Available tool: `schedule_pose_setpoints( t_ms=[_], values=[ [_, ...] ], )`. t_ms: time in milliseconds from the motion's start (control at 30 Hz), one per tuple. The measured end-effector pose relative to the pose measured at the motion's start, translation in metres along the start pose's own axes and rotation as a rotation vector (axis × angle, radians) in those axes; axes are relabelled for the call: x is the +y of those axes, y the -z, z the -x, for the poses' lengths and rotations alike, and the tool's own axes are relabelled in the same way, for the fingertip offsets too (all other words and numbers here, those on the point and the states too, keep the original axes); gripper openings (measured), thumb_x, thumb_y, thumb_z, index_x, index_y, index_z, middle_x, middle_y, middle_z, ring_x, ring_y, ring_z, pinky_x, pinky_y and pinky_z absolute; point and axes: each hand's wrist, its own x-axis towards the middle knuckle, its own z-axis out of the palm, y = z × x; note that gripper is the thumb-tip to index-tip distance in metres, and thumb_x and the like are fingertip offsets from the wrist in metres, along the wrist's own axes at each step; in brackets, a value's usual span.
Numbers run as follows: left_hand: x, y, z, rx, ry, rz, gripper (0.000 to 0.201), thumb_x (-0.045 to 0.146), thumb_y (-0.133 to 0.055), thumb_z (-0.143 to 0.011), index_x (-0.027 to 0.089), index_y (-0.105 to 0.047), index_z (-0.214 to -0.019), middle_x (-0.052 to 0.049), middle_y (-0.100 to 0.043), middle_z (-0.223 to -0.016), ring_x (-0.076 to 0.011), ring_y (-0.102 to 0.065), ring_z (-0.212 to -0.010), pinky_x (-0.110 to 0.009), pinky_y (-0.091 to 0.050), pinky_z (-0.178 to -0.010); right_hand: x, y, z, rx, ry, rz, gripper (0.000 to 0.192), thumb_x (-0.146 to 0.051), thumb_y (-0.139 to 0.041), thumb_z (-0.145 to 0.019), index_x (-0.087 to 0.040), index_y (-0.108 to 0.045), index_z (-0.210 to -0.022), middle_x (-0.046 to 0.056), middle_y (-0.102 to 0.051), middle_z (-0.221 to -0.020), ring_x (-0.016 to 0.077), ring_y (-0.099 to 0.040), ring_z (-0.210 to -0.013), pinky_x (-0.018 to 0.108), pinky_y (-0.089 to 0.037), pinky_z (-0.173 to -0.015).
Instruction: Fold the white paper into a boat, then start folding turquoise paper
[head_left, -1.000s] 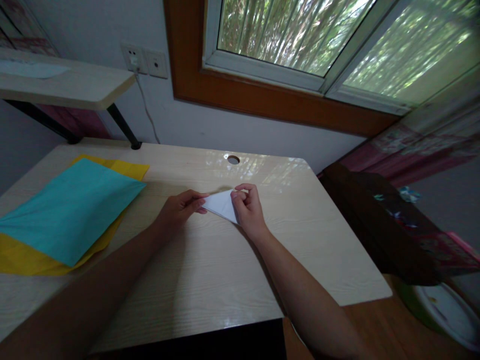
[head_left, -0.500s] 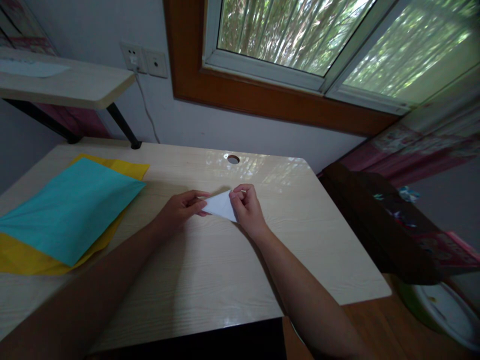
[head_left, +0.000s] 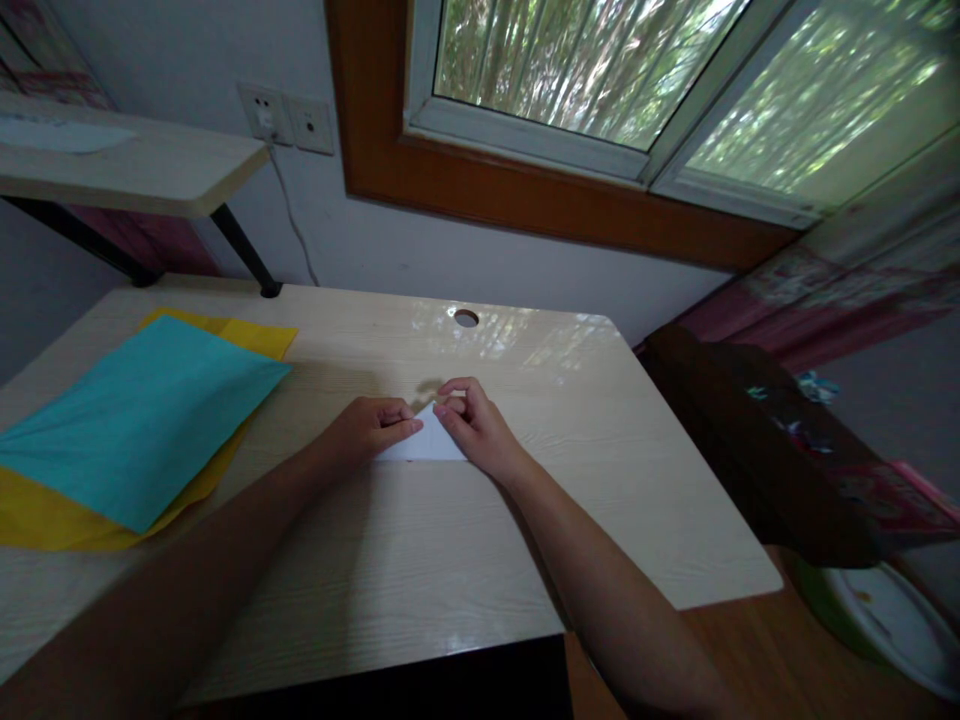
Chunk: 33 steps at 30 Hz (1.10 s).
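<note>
A small triangle of folded white paper [head_left: 429, 440] lies at the middle of the desk, its peak pointing away from me. My left hand [head_left: 377, 424] grips the left slope of the paper, thumb on top and fingers curled behind. At the peak and right slope, my right hand [head_left: 474, 422] has its thumb and bent fingers closed on the paper. Both hands hide parts of its two sides; the long lower edge shows between them.
Sheets of turquoise paper [head_left: 161, 420] and yellow paper [head_left: 45, 515] lie stacked on the desk's left side. A raised shelf [head_left: 150, 170] on black legs stands at the back left. A round cable hole [head_left: 466, 318] opens near the desk's [head_left: 615, 480] back edge.
The white paper has turned so its peak points away and its long edge faces me. My left hand has shifted along its left slope; my right hand has moved slightly left to the peak.
</note>
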Motion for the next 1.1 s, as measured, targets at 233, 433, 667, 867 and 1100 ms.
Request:
schedule_pose_setpoints(
  t_ms=[233, 433, 667, 867, 1100],
  values=[
    [-0.003, -0.001, 0.000, 0.027, -0.049, -0.058, 0.033, 0.045, -0.058, -0.089, 0.017, -0.067, -0.073, 0.005, -0.054, -0.058, -0.0104, -0.046, -0.055, -0.023, -0.030, -0.053, -0.003, -0.002, 0.001, -0.067, 0.024, -0.031, 0.049, -0.036, -0.065, -0.092, -0.026, -0.042, -0.134, -0.005, -0.048, -0.076, 0.0110, -0.047, -0.064, 0.022, -0.038, -0.055],
    [-0.001, -0.001, 0.001, 0.116, -0.059, -0.102, 0.031, 0.043, -0.058, -0.089, 0.017, -0.068, -0.074, 0.004, -0.059, -0.058, -0.0110, -0.049, -0.054, -0.023, -0.032, -0.052, -0.003, 0.000, -0.001, -0.165, -0.087, -0.142, 0.075, -0.030, -0.079, -0.080, -0.028, -0.036, -0.142, -0.007, -0.054, -0.073, 0.0111, -0.054, -0.063, 0.021, -0.043, -0.055],
    [-0.002, -0.001, 0.001, 0.099, -0.025, -0.051, 0.033, 0.046, -0.054, -0.093, 0.019, -0.065, -0.078, 0.002, -0.067, -0.062, -0.0143, -0.062, -0.055, -0.024, -0.041, -0.053, -0.008, 0.005, -0.003, -0.209, -0.208, -0.282, 0.082, -0.025, -0.083, -0.074, -0.026, -0.037, -0.143, -0.007, -0.060, -0.074, 0.0107, -0.057, -0.063, 0.022, -0.048, -0.058],
    [-0.002, -0.001, 0.000, 0.085, 0.023, -0.023, 0.034, 0.049, -0.053, -0.092, 0.019, -0.060, -0.077, 0.003, -0.062, -0.062, -0.0149, -0.064, -0.050, -0.024, -0.043, -0.048, -0.008, 0.010, -0.002, -0.209, -0.280, -0.357, 0.081, -0.022, -0.082, -0.073, -0.025, -0.038, -0.142, -0.007, -0.062, -0.072, 0.0099, -0.057, -0.059, 0.020, -0.048, -0.054],
    [-0.006, 0.005, -0.001, 0.138, 0.038, -0.052, 0.034, 0.050, -0.050, -0.094, 0.020, -0.060, -0.080, 0.004, -0.062, -0.059, -0.0154, -0.064, -0.050, -0.024, -0.042, -0.049, 0.001, 0.025, -0.002, -0.205, -0.272, -0.379, 0.072, -0.024, -0.075, -0.082, -0.025, -0.036, -0.143, -0.003, -0.069, -0.073, 0.0120, -0.063, -0.062, 0.023, -0.052, -0.059]
  ],
)
